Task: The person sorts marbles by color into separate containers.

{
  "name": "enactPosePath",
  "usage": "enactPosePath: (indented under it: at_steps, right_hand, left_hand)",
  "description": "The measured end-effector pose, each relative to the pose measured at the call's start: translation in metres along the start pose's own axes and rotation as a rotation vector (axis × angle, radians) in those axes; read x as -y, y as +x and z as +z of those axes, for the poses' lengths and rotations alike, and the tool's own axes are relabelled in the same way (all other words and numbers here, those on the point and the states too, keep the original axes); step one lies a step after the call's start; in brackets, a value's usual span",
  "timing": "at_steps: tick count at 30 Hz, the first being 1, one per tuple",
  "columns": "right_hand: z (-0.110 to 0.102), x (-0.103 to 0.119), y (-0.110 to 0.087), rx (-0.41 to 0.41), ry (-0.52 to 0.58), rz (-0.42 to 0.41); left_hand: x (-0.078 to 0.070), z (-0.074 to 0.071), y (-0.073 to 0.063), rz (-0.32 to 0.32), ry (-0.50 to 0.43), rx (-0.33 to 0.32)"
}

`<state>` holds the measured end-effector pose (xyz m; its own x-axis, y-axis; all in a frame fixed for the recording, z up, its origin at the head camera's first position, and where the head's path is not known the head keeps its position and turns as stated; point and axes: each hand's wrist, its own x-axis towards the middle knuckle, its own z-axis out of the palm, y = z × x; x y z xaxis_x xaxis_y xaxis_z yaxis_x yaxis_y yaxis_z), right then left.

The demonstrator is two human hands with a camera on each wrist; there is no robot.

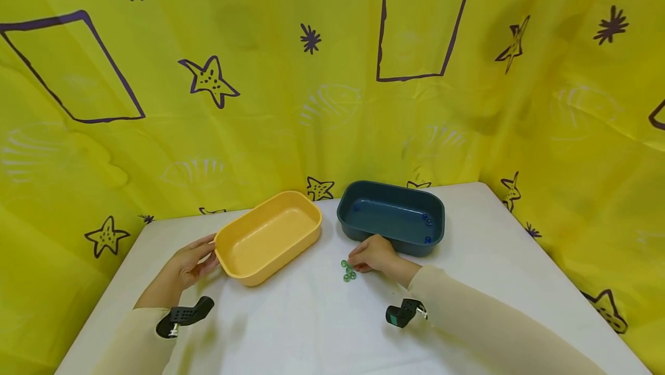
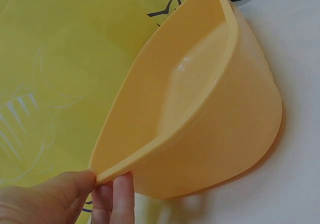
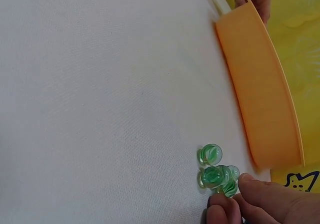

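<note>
My left hand (image 1: 194, 262) grips the near-left end of a yellow plastic bin (image 1: 267, 268), thumb on top of the rim and fingers beneath it. In the left wrist view the rim (image 2: 150, 146) runs up from that pinch. At the front of a dark teal bin (image 1: 363, 231), my right hand (image 1: 375, 254) reaches down to a small cluster of green glass marbles (image 1: 347, 277). Its thumb and curled fingertips are right at the marbles (image 3: 211, 154) in the right wrist view; whether they pinch one I cannot tell.
Several dark blue marbles (image 1: 428, 240) lie inside the teal bin. Both bins stand at the back of a white-covered table (image 1: 291, 329), close to a yellow patterned curtain (image 1: 249, 138). Black camera mounts (image 1: 405, 312) sit at both wrists.
</note>
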<state>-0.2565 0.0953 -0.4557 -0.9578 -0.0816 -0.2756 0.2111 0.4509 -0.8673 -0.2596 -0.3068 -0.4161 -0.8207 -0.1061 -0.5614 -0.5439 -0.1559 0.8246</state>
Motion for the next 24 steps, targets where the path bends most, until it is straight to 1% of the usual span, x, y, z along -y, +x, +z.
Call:
enactPosePath:
  at_steps: [7, 10, 14, 24]
  right_hand:
    - [0.0038, -0.0003, -0.0003, -0.030, -0.059, -0.031]
    - [0.0049, -0.0016, -0.0008, -0.040, -0.081, -0.043]
    - [0.0055, -0.0021, -0.0009, -0.051, -0.088, -0.049]
    - [0.0049, -0.0013, -0.0012, -0.042, -0.083, -0.044]
  left_hand:
    - [0.0000, 0.0000, -0.0016, 0.007, 0.008, -0.011]
    - [0.0007, 0.0000, -0.0016, 0.010, -0.003, -0.003]
    - [0.0011, 0.0006, -0.0016, 0.010, -0.018, 0.000]
    - [0.0006, 0.0011, -0.0023, 0.014, -0.004, -0.003]
